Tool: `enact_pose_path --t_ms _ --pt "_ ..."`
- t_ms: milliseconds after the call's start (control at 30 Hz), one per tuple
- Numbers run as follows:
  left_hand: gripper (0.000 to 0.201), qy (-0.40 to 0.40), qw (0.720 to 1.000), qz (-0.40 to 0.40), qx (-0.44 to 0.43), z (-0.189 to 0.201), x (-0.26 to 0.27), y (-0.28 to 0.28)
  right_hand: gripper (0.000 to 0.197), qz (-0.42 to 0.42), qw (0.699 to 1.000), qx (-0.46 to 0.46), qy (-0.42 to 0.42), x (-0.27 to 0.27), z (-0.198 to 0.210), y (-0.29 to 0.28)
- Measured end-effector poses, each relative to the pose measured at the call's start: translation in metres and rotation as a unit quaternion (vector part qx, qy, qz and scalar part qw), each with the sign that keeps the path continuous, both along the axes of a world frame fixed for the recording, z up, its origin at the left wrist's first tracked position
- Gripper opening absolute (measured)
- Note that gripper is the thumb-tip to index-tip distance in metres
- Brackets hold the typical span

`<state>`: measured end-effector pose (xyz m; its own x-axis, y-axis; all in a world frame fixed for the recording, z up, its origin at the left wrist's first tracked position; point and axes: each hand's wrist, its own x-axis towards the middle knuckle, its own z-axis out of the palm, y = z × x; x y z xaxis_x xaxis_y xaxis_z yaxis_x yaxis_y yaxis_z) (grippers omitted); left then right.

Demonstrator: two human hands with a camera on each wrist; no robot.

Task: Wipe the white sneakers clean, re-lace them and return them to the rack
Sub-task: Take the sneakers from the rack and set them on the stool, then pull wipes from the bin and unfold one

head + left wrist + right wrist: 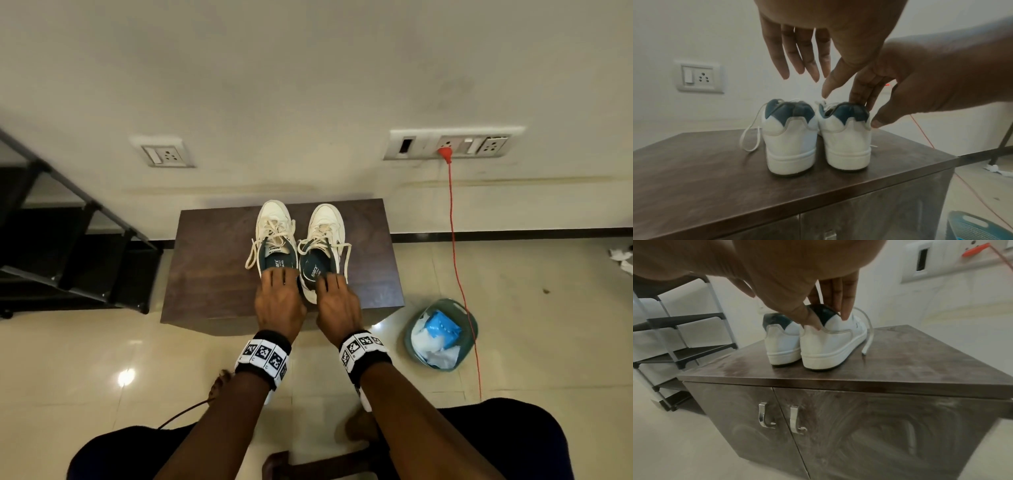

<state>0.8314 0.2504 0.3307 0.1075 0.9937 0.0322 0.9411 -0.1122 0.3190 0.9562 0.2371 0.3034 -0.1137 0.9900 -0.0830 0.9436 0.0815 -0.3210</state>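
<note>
Right hand pinching right sneaker heel.

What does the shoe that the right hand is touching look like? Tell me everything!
The right sneaker is white and smooth like leather, with a dark teal heel collar and lining and a thick white sole with a dark bottom. It stands upright on the brown cabinet, heel toward the person, beside its twin. Its pale laces hang loose, one end lying on the cabinet. The right hand pinches its heel collar.

Cabinet, basket, orange cord.
</note>
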Motion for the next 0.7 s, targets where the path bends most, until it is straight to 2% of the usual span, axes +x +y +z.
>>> enact_pose_path --t_ms 100,200,300,400,500,600,700 --pt "0.028 -0.02 0.998 -0.046 0.036 0.006 0.022 -0.012 0.05 -0.035 0.997 0.02 0.064 0.021 0.0 -0.013" --pt "0.03 -0.053 0.988 -0.131 0.059 0.002 0.062 -0.029 0.039 -0.098 0.993 0.026 0.061 0.057 -0.013 -0.027" --pt "0.016 -0.068 0.976 -0.197 0.056 -0.019 0.109 -0.047 0.04 -0.197 0.979 0.006 0.047 0.101 -0.046 -0.05" --pt "0.047 -0.068 0.967 -0.242 -0.029 -0.062 0.16 -0.065 0.043 -0.266 0.963 -0.025 0.029 0.149 -0.093 -0.081" --pt "0.049 -0.039 0.955 -0.266 -0.126 -0.114 0.199 -0.075 0.041 -0.306 0.949 -0.077 0.02 0.187 -0.136 -0.1" --pt "0.046 -0.004 0.943 -0.26 -0.209 -0.172 0.232 -0.079 0.035 -0.369 0.921 -0.116 0.05 0.221 -0.179 -0.104" --pt "0.041 0.041 0.923 -0.276 -0.264 -0.225 0.258 -0.081 0.026 -0.411 0.898 -0.154 0.045 0.251 -0.226 -0.103"
